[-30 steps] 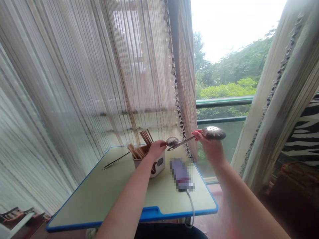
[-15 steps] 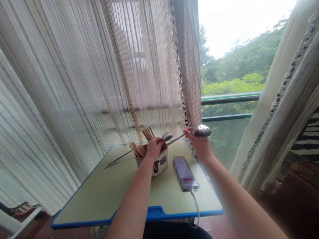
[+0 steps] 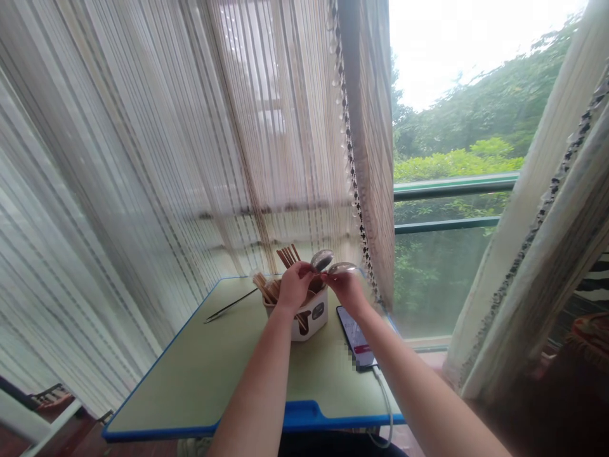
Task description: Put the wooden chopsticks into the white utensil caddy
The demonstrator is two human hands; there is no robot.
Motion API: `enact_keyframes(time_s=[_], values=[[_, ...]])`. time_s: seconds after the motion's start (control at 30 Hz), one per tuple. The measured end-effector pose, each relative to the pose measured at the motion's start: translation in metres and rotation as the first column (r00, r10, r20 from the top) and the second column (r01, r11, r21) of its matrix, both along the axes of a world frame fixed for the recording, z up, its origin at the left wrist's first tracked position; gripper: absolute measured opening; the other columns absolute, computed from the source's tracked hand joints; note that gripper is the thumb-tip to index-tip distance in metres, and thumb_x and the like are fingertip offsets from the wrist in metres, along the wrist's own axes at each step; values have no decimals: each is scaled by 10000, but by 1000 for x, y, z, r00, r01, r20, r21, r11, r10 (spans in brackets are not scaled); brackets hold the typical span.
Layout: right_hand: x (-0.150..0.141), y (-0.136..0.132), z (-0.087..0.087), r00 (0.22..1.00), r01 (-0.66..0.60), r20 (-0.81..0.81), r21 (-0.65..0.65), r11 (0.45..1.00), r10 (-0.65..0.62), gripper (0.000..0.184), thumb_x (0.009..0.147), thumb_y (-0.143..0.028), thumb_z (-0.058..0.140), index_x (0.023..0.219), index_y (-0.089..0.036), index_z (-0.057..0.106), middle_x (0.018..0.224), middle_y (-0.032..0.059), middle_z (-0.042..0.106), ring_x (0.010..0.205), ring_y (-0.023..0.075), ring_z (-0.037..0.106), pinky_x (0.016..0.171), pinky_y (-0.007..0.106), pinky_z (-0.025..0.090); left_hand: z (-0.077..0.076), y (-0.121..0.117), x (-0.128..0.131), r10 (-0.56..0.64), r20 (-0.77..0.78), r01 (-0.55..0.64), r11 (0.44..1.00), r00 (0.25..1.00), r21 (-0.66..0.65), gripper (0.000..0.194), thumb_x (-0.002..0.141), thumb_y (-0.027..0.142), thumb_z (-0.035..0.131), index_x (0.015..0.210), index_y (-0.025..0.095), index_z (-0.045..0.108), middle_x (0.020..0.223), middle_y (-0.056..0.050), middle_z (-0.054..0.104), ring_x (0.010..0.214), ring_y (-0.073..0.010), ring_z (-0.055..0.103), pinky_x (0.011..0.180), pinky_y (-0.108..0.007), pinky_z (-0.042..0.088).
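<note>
On the table stands a white utensil holder point(image 3: 318, 324) with a brown rim and a dark cutout, partly behind my left forearm. Several wooden chopsticks point(image 3: 288, 255) rise from it. My left hand point(image 3: 294, 287) is closed at the holder's top, pinching the neck of a metal ladle point(image 3: 322, 259) whose bowl shows above the fingers. Close beside it, my right hand point(image 3: 347, 291) is closed on a slotted spoon point(image 3: 343, 268), gripped just below its metal head. The handles are mostly hidden by the hands and the holder.
A phone point(image 3: 354, 336) with a white cable point(image 3: 386, 400) lies right of the holder, partly under my right forearm. A thin dark stick point(image 3: 228, 306) lies to the left. Blue edging point(image 3: 304, 412) rims the table point(image 3: 190, 374). Striped curtains point(image 3: 190, 158) hang behind.
My right hand has moved left and down with the slotted spoon, bringing it beside the ladle at the holder. My left hand stays at the holder. The view has shifted slightly.
</note>
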State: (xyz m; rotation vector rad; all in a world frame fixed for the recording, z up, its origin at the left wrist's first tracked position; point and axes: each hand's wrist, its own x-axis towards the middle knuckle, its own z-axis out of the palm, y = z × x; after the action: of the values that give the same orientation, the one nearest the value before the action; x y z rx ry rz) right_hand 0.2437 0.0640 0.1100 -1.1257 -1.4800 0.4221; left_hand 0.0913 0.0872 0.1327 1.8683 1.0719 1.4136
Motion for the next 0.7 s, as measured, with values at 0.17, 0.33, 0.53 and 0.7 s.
enact_keyframes(time_s=[0.17,0.33,0.53,0.7], values=[[2,5,-6,999,-12,30,-28,1000,13,308,765,-422,571,916,-189,703,805,69,712,720,213,635,682,340,485,17,-5,2,-79,-42,79,997,996,14,124,752,245,596,824,157,643,753,-31,675,705,-146,627,654,-246,474],[3,7,-7,998,-58,-4,-32,998,58,288,749,-407,579,916,-210,707,788,39,707,717,202,631,683,329,490,24,-11,10,25,-223,-3,995,975,98,126,757,238,584,734,157,679,662,-20,643,642,-142,589,615,-237,437],[1,11,-14,999,-34,-18,-12,999,34,266,729,-440,588,727,-206,713,638,21,667,666,225,621,614,319,480,17,-19,28,236,-307,-139,942,922,305,205,810,176,514,784,187,717,800,-59,652,752,-155,604,731,-258,454],[6,10,-16,1000,-2,-21,10,1000,2,307,692,-497,604,690,-209,709,584,17,635,625,226,597,577,318,466,9,-26,35,161,-365,-60,960,917,273,265,851,182,476,1014,191,684,982,-87,662,885,-180,618,823,-282,463]])
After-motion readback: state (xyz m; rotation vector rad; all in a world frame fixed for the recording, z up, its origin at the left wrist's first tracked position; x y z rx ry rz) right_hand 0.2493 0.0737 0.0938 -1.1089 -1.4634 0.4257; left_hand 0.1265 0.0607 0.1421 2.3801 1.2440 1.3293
